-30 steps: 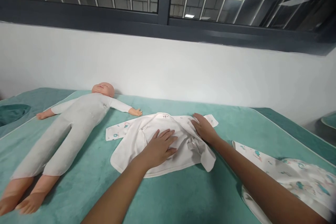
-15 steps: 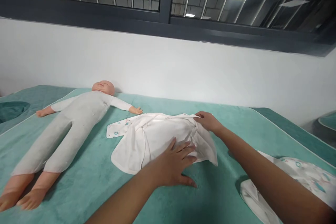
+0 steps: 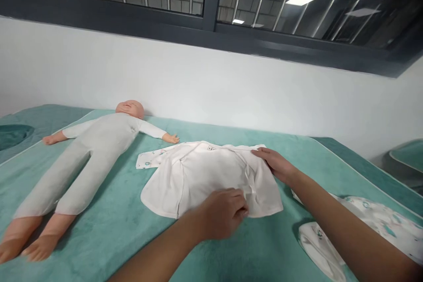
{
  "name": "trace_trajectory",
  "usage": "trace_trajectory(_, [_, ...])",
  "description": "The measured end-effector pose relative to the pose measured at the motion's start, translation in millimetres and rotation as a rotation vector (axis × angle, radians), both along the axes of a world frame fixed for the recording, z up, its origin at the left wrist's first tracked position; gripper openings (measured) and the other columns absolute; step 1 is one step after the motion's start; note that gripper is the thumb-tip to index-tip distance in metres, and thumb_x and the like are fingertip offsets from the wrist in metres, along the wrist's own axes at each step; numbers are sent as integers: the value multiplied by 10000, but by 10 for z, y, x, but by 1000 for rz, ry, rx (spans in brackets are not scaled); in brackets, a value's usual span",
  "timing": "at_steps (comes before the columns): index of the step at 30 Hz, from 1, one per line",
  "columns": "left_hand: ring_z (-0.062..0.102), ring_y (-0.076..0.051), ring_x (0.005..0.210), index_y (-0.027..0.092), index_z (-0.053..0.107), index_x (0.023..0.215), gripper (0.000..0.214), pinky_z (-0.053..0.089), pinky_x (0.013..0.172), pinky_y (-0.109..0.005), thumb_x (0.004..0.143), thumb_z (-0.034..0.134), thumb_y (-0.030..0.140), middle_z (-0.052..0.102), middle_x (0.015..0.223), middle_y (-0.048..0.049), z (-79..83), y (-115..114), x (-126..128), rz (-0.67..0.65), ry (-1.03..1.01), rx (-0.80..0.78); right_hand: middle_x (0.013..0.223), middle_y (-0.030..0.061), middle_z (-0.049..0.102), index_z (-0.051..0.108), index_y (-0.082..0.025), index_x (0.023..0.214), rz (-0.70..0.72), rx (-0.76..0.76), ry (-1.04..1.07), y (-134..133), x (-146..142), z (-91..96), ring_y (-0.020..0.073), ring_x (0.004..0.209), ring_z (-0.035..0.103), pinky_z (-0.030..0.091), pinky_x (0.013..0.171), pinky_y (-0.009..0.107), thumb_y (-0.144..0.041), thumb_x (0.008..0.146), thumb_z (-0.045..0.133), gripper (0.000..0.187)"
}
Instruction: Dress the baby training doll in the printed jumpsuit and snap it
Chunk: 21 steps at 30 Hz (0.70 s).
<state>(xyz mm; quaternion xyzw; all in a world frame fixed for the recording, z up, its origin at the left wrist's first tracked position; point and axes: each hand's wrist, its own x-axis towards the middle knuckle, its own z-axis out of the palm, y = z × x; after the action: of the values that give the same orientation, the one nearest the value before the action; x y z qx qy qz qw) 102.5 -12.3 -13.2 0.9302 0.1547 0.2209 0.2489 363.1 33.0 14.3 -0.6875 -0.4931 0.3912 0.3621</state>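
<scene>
A white baby shirt [image 3: 211, 172] lies opened out on the green bed, its pale inside facing up and a patterned sleeve at the left. My right hand [image 3: 276, 163] pinches its upper right edge between thumb and fingers. Over the lower middle of the shirt is my left hand [image 3: 223, 211], its fingers curled closed beside a white tie; what is in them, if anything, is hidden. To the left a baby doll [image 3: 105, 139] in a whitish body covering lies on its back, arms spread, one hand close to the shirt's sleeve.
White patterned clothing [image 3: 386, 220] lies at the right, partly behind my right forearm. A green mattress cover [image 3: 132, 246] spreads beneath everything. Behind it rises a white wall [image 3: 231, 92] below a dark-framed barred window [image 3: 208, 4].
My left hand has gone from spread fingers to curled ones. My right hand has moved slightly right and down with the shirt's edge, and the shirt's right side lies flatter and wider.
</scene>
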Motion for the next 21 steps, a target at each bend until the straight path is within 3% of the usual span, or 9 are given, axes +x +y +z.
trace_trajectory(2, [559,-109,778,181,586,821,146,413,731,-218,906,476,228,618,818,6,28,-4,-27,-79,-15,-102,784,31,605,533,-174,807,62,10,163,7,-16,26,143,661,554,462,581,249,-568,733,653,419])
trace_trajectory(4, [567,-108,777,188,609,830,158,411,727,-212,903,482,248,630,821,10,53,12,-49,-74,-37,-195,856,60,626,555,-169,851,54,22,57,38,-24,3,167,721,590,499,633,273,-560,770,605,402])
trace_trajectory(7, [568,-112,760,190,633,860,203,405,699,-216,911,455,274,645,837,5,88,69,-80,49,-57,-308,971,119,631,565,-148,994,-85,71,-212,102,-42,-93,235,841,613,520,746,367,-530,818,532,422])
trace_trajectory(11, [575,-128,752,197,655,857,259,396,670,-232,914,416,280,671,836,-1,94,148,-93,173,-33,-362,1280,170,499,540,-143,1152,-170,228,-458,117,-190,-206,326,1186,462,328,1037,515,-322,833,522,366])
trace_trajectory(13, [580,-135,736,207,664,838,245,395,666,-244,898,437,277,680,810,3,81,148,-91,174,-8,-347,1389,140,421,538,-157,1207,-59,382,-673,77,-313,-269,308,1290,366,259,1097,496,-282,888,436,358])
trace_trajectory(16, [600,-153,722,220,680,842,210,418,662,-258,867,489,302,694,783,2,90,84,-149,134,20,-399,1451,122,377,469,-153,1323,186,517,-967,-2,-445,-418,276,1332,343,284,1107,467,-372,963,320,447])
trace_trajectory(19, [621,-155,687,221,676,962,264,450,611,-253,881,463,353,702,859,-19,202,26,-397,106,-19,-618,1470,127,361,411,-139,1384,301,461,-1016,-10,-481,-531,279,1358,325,269,1117,500,-459,971,279,539])
trace_trajectory(21, [633,-158,729,219,665,999,275,475,635,-254,880,455,352,695,934,-31,337,76,-722,247,-121,-659,1483,116,343,411,-145,1392,286,461,-966,61,-553,-485,276,1367,310,251,1129,496,-487,965,277,563])
